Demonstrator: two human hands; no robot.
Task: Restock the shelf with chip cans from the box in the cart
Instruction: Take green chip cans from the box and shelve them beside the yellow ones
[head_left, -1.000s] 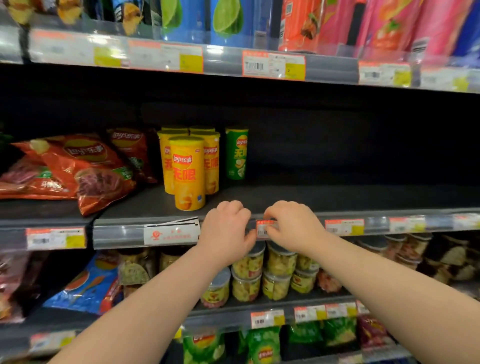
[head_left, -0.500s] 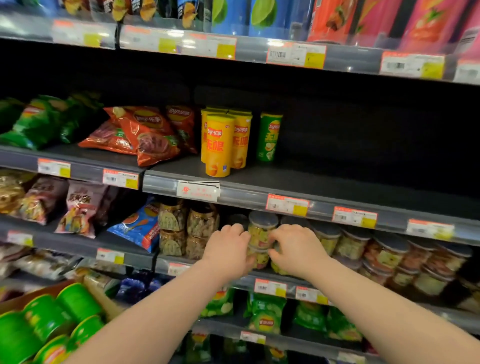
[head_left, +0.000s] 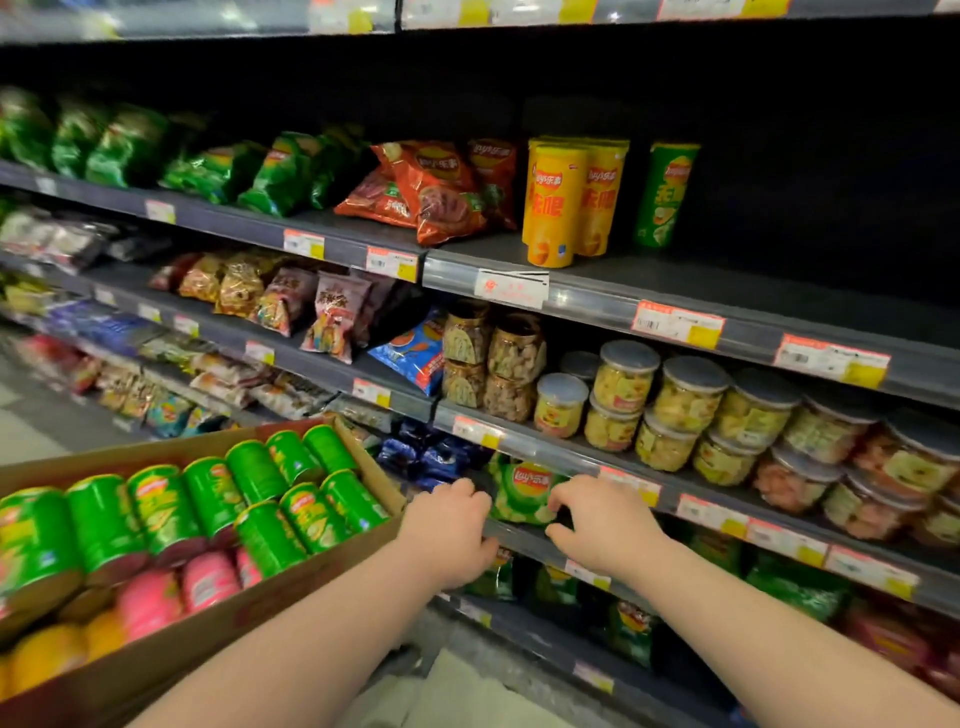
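A cardboard box at the lower left holds several green chip cans lying on their sides, with pink cans and yellow cans below them. On the dark shelf at the upper right stand yellow chip cans and one green can; the space to their right is bare. My left hand and my right hand hang side by side in front of a lower shelf, just right of the box. Their fingers are loosely curled and hold nothing.
Green and red chip bags lie left of the standing cans. Clear snack tubs fill the shelf below. More bags line the lower shelves. Price tags run along each shelf rail.
Both hands have dropped from the can shelf's price rail to a lower shelf level. My view has swung left and down, bringing the box of cans into sight.
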